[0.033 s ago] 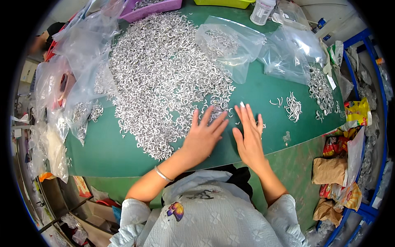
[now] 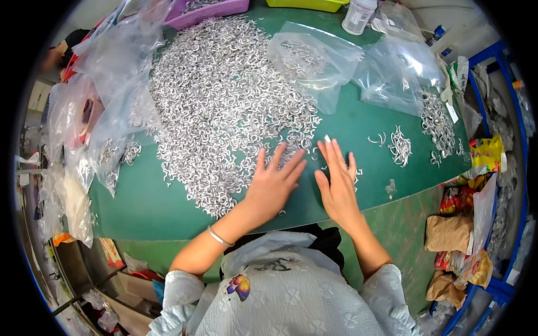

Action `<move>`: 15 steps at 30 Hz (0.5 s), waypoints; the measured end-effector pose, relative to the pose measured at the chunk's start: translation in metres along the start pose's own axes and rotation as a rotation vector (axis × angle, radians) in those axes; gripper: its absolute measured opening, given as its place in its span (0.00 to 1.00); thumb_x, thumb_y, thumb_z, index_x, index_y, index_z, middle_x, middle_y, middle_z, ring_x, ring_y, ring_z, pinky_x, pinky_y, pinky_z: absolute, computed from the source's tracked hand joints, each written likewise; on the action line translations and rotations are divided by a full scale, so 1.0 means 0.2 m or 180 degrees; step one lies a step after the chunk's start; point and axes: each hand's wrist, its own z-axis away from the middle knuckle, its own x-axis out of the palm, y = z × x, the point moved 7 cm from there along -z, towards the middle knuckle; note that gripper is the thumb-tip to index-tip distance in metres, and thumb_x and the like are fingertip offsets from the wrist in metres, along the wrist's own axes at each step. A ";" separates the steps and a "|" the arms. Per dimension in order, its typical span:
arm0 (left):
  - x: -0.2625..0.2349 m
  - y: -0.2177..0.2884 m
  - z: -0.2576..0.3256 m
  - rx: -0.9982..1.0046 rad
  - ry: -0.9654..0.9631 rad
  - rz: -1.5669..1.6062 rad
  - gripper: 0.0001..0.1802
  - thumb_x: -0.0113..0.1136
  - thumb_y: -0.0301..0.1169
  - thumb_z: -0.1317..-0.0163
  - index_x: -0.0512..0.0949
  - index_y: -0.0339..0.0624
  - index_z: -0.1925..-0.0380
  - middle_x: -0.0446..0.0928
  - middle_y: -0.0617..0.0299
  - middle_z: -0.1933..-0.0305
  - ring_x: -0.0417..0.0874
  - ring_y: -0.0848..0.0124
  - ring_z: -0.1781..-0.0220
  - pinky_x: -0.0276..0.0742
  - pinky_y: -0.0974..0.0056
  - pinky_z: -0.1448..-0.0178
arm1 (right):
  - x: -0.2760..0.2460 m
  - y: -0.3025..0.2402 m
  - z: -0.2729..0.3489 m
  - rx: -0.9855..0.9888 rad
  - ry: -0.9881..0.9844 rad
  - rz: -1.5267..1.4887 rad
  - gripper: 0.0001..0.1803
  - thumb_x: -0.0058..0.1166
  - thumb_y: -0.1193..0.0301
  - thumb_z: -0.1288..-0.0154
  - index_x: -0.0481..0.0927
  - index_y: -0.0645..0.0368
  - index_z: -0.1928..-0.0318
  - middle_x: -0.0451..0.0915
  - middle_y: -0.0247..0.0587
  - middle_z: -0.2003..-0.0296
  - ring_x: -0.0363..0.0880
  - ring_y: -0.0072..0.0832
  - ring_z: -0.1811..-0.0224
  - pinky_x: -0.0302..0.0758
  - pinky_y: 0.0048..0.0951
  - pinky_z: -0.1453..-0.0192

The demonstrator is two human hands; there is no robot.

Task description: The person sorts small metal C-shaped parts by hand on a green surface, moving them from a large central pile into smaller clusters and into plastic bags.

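Observation:
A broad pile of small silver, C-shaped metal pieces [image 2: 224,89] covers the left and middle of the green table [image 2: 314,215]. My left hand [image 2: 272,187] lies palm down with its fingers spread at the pile's near right edge, over some of the pieces; its fingertips are slightly blurred. To its right, my right hand [image 2: 339,193] is also palm down, fingers stretched out, with a few loose pieces beside it. One piece [image 2: 282,212] rests just below my left hand. Neither hand grips anything that I can see; what is under the palms is hidden.
Farther right sit a small heap of longer curved pieces [image 2: 399,147] and a heap of ring-like metal parts [image 2: 437,123]. Clear plastic bags [image 2: 336,78] lie beyond my right hand, more at the left. Purple [image 2: 210,12] and yellow-green bins [image 2: 308,4] and a white bottle [image 2: 358,15] line the far edge.
My left hand has shifted slightly left, and a piece now shows below it. My right hand has moved slightly left.

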 end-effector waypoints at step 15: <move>-0.17 -0.24 0.21 -0.1042 0.0689 0.0369 0.21 0.56 0.21 0.40 0.75 0.38 0.44 0.64 0.53 0.30 0.61 0.48 0.26 0.50 0.34 0.26 | 0.07 -0.14 0.01 -0.0558 -0.0179 -0.0149 0.26 0.56 0.72 0.34 0.70 0.60 0.36 0.80 0.43 0.44 0.68 0.41 0.31 0.53 0.55 0.28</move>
